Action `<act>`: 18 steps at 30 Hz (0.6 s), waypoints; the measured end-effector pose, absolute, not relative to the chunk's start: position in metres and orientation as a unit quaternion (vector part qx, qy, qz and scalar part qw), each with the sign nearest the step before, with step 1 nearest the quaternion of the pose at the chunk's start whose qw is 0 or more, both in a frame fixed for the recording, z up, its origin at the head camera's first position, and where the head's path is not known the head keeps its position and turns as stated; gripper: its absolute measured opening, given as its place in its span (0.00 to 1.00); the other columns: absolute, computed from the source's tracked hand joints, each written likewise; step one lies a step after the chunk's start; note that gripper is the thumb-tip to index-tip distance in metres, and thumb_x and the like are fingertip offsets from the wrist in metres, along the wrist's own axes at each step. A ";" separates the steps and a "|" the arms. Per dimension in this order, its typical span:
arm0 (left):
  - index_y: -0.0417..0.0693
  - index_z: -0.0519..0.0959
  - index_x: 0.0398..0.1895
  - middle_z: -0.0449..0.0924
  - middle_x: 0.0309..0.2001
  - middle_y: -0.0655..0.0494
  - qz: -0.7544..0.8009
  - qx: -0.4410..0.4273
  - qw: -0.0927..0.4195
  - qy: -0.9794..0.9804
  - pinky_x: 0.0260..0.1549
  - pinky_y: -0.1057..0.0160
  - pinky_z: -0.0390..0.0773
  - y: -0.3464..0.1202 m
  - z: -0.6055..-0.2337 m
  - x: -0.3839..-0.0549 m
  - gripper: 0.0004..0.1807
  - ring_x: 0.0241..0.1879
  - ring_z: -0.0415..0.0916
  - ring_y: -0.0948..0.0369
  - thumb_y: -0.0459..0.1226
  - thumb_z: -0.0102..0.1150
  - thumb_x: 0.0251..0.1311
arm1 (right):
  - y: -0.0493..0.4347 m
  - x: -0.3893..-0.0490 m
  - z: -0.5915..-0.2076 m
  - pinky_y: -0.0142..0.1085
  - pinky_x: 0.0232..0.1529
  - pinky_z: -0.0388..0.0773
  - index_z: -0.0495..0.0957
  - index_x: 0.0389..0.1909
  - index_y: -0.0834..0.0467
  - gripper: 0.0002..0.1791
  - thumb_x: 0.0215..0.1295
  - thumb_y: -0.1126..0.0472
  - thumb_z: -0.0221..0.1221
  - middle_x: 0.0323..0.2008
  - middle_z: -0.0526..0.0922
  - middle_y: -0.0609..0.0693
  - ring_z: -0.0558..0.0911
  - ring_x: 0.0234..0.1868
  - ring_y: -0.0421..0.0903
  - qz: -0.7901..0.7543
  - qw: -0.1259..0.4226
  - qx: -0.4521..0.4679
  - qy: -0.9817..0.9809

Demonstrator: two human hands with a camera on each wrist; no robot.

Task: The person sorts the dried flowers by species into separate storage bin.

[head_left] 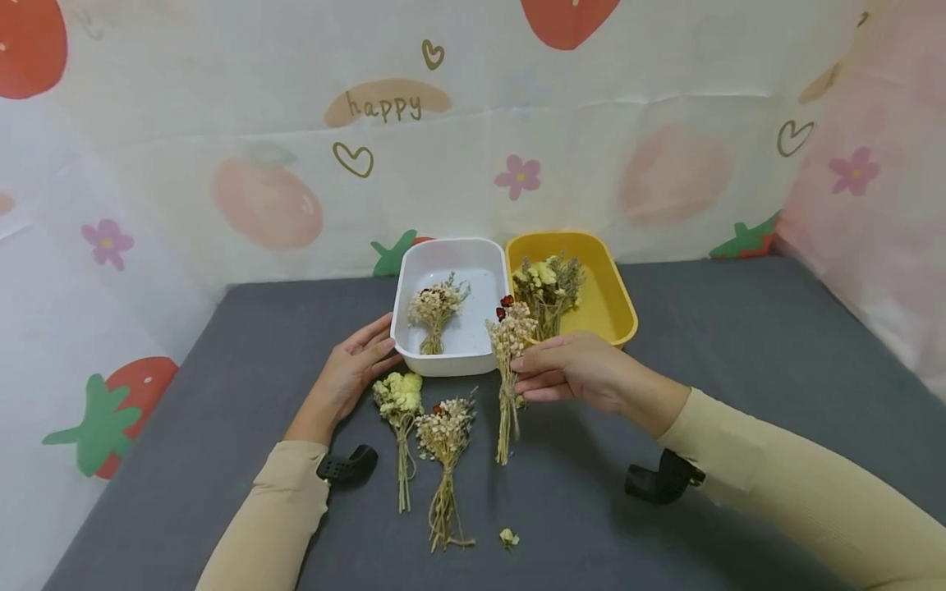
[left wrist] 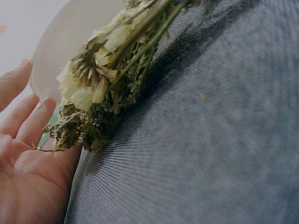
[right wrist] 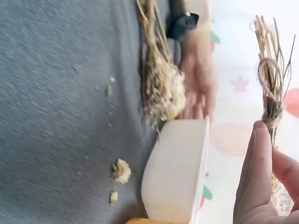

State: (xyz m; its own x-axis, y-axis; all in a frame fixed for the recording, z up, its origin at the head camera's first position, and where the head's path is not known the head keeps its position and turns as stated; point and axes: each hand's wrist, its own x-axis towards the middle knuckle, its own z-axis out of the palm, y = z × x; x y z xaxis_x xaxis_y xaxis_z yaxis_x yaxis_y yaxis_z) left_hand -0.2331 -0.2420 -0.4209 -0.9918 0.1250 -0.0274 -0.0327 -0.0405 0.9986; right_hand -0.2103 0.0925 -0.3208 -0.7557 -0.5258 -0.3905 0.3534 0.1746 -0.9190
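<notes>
My right hand (head_left: 584, 369) pinches a small bunch of dried flowers (head_left: 510, 336), cream with dark red blooms, upright in front of the two trays. Twine binds its stems (right wrist: 271, 93) in the right wrist view. My left hand (head_left: 351, 373) touches the left side of the white tray (head_left: 451, 366) with fingers extended. One cream dried bunch (head_left: 434, 308) lies inside that tray. The yellow tray (head_left: 613, 304) beside it holds dried flowers (head_left: 550, 287) with pale yellow blooms. On the cloth lie a yellow-headed bunch (head_left: 400, 402) and a cream-and-red bunch (head_left: 446, 435).
A loose pale flower head (head_left: 508, 538) lies near the front of the grey cloth (head_left: 724, 353). Small fallen bits (right wrist: 121, 171) are scattered by the trays. A printed curtain (head_left: 473, 189) hangs close behind both trays.
</notes>
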 end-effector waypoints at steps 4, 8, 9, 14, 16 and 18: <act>0.44 0.54 0.79 0.55 0.78 0.47 0.723 0.032 0.055 0.688 0.64 0.62 0.77 -0.244 -0.422 -0.232 0.32 0.76 0.56 0.51 0.35 0.49 0.75 | 0.088 -0.221 -0.317 0.32 0.44 0.88 0.78 0.51 0.67 0.12 0.72 0.64 0.57 0.30 0.88 0.47 0.87 0.32 0.39 -0.636 0.350 -0.063 0.684; 0.45 0.55 0.79 0.55 0.78 0.47 0.724 0.034 0.055 0.687 0.64 0.62 0.78 -0.243 -0.422 -0.233 0.31 0.76 0.57 0.51 0.35 0.49 0.75 | 0.084 -0.232 -0.312 0.32 0.43 0.88 0.78 0.50 0.65 0.10 0.72 0.65 0.56 0.29 0.88 0.47 0.87 0.31 0.39 -0.643 0.346 -0.055 0.682; 0.45 0.55 0.79 0.56 0.78 0.46 0.725 0.034 0.056 0.686 0.64 0.62 0.78 -0.243 -0.421 -0.234 0.31 0.76 0.57 0.50 0.35 0.48 0.75 | 0.083 -0.235 -0.311 0.32 0.43 0.88 0.78 0.50 0.65 0.11 0.72 0.65 0.57 0.29 0.88 0.47 0.87 0.31 0.39 -0.644 0.343 -0.055 0.681; 0.45 0.55 0.78 0.56 0.77 0.46 0.725 0.032 0.055 0.686 0.62 0.64 0.79 -0.242 -0.420 -0.234 0.31 0.76 0.57 0.49 0.35 0.49 0.75 | 0.078 -0.247 -0.305 0.30 0.41 0.88 0.77 0.51 0.65 0.11 0.72 0.65 0.57 0.29 0.88 0.47 0.87 0.31 0.39 -0.649 0.330 -0.046 0.685; 0.45 0.56 0.78 0.57 0.77 0.46 0.726 0.031 0.054 0.685 0.61 0.65 0.79 -0.242 -0.421 -0.233 0.32 0.75 0.58 0.49 0.36 0.50 0.75 | 0.076 -0.251 -0.304 0.30 0.40 0.88 0.77 0.51 0.65 0.11 0.72 0.65 0.57 0.29 0.87 0.47 0.87 0.31 0.39 -0.650 0.324 -0.043 0.686; 0.45 0.56 0.78 0.57 0.77 0.46 0.726 0.029 0.056 0.684 0.61 0.65 0.79 -0.242 -0.421 -0.233 0.32 0.75 0.58 0.49 0.37 0.51 0.75 | 0.073 -0.254 -0.305 0.30 0.40 0.88 0.77 0.51 0.65 0.11 0.72 0.66 0.57 0.29 0.88 0.48 0.87 0.31 0.40 -0.652 0.320 -0.043 0.686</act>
